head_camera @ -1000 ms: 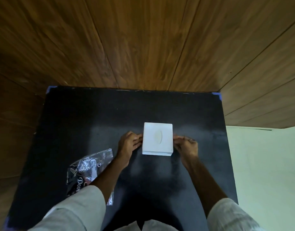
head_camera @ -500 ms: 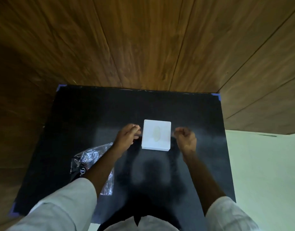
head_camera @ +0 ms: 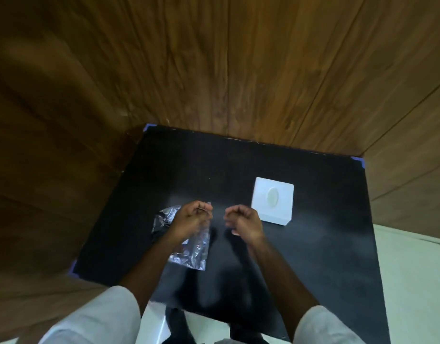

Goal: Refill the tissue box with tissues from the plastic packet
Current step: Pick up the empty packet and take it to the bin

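The white tissue box (head_camera: 272,209) with an oval slot on top stands alone on the black table (head_camera: 320,244), right of centre. The crinkled clear plastic packet (head_camera: 191,254) lies left of it, partly under my left arm. My left hand (head_camera: 190,218) is over the packet's upper edge, fingers pinched together on the plastic, though the image is blurred there. My right hand (head_camera: 242,220) hovers between packet and box with its fingers curled in and nothing held. Neither hand touches the box.
Wood-panelled walls (head_camera: 239,70) close in the table at the back and left. Blue tape marks the table corners (head_camera: 360,161). A pale floor (head_camera: 412,281) lies to the right. My white-clad knees sit at the near edge.
Both hands have let go of the tissue box's sides and moved left to the packet. The left hand has closed on the packet. The view has swung left.
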